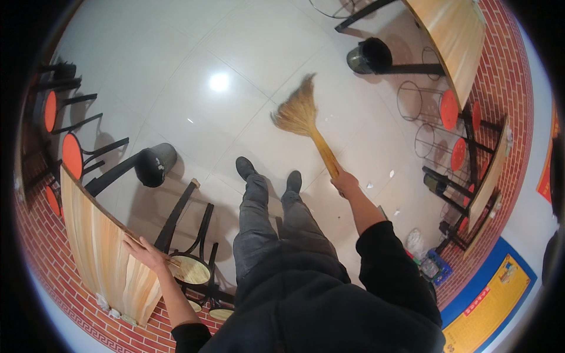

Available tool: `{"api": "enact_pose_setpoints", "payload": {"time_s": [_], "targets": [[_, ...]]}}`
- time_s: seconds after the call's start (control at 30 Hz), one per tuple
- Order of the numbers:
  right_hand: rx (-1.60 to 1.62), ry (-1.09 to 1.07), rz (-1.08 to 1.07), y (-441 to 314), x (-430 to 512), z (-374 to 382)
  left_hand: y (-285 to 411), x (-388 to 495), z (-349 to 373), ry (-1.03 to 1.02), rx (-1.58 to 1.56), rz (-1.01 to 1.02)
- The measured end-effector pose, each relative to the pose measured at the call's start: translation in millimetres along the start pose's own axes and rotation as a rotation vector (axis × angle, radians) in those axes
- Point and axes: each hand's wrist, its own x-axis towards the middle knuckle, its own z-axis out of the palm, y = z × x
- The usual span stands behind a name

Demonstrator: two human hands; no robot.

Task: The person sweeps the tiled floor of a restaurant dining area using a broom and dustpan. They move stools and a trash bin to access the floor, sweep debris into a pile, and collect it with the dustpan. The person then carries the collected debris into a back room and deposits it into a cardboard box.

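My right hand [345, 182] is closed around the handle of a straw broom [325, 154]. The broom's fanned bristles point away from me and rest on or just above the tiled floor [238, 119]. My left hand [145, 253] lies on the edge of a wood-grain table [110, 247], its thumb apart from the fingers. Beside that hand, a stool with a pale round seat [192, 269] stands partly under the table. White scraps [391, 174] lie on the floor to the right of my right hand, with another scrap [370, 185] closer in.
A black-lined bin [154, 165] stands by the left table's leg, another bin [370, 56] by the upper-right table [454, 48]. Orange stools [72, 155] line the left; wire-framed orange stools [449, 109] stand right. A blue basket [442, 268] sits at lower right, near the brick-patterned wall [514, 92].
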Motion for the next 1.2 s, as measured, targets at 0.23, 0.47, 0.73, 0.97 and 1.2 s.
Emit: {"api": "enact_pose_setpoints", "payload": {"time_s": [0.23, 0.47, 0.73, 0.97, 1.2], "targets": [[0.146, -0.114, 0.307, 195.8, -54.0, 63.0, -15.2, 10.1, 8.7, 0.022, -0.016, 0.009], [0.009, 0.006, 0.415, 373.2, -65.6, 150.6, -25.7, 9.6, 22.8, 0.074, 0.16, 0.002], [0.972, 0.098, 0.262, 383.2, -122.7, 180.4, 0.7, 1.4, 23.2, 0.075, 0.216, -0.073], [0.69, -0.003, -0.007, 181.4, -127.8, 165.9, 25.8, -7.1, 13.2, 0.117, 0.156, 0.002], [0.233, 0.058, -0.481, -134.2, -47.6, 141.4, 9.9, -6.2, 11.8, 0.051, 0.144, -0.041]]}}
